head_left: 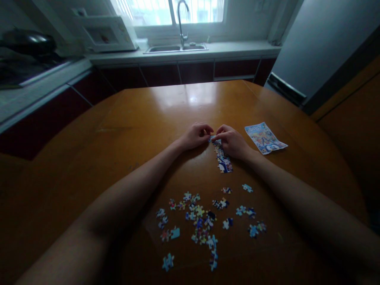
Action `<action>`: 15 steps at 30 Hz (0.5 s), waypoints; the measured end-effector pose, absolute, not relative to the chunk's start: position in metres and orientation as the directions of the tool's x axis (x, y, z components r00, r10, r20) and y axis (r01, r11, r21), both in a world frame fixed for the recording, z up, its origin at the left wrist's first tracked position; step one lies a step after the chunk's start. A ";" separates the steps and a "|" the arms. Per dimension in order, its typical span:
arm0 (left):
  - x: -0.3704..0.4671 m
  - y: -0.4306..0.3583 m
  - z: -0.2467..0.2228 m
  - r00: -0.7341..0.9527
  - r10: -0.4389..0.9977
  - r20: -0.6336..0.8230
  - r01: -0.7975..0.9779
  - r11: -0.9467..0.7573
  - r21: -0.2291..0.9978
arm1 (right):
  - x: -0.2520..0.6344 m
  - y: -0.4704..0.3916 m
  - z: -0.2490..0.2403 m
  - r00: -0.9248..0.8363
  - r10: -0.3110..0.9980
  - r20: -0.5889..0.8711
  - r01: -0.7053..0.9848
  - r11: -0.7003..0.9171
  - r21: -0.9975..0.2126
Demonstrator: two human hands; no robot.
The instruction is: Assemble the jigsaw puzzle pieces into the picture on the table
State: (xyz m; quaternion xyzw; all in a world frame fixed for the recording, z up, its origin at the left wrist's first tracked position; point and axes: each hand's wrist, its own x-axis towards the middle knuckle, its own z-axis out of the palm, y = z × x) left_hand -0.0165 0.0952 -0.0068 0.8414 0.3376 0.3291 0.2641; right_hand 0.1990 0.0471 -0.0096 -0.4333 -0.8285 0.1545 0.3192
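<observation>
A partly joined strip of jigsaw puzzle (225,163) lies on the wooden table, running away from me, with a white and dark blue patch at its near end. My left hand (196,136) is at the strip's far left corner, its thumb and fingers curled together around a small puzzle piece (211,139) there. From the other side my right hand (233,143) rests over the far part of the strip, fingers bent and fingertips meeting the same corner. It covers some of the joined pieces, and its thumb is hidden. Loose puzzle pieces (199,211) lie scattered nearer to me, between my forearms.
A creased printed picture sheet (265,138) lies right of my right hand. The brown table (142,114) has a rounded outline. Beyond it are a counter with a sink (164,48), a microwave (103,35), a wok (29,41) at left and a fridge (320,47) at right.
</observation>
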 end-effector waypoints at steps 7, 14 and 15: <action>-0.018 0.095 -0.005 0.584 0.723 0.369 0.419 -0.658 0.625 | 0.202 0.049 -0.010 -0.305 0.832 0.464 0.560 0.551 -0.619; -0.019 0.095 -0.007 0.598 0.713 0.367 0.434 -0.672 0.600 | 0.201 0.048 -0.009 -0.394 0.820 0.416 0.602 0.572 -0.557; -0.019 0.095 -0.007 0.601 0.712 0.363 0.432 -0.672 0.601 | 0.200 0.048 -0.009 -0.396 0.819 0.414 0.609 0.572 -0.549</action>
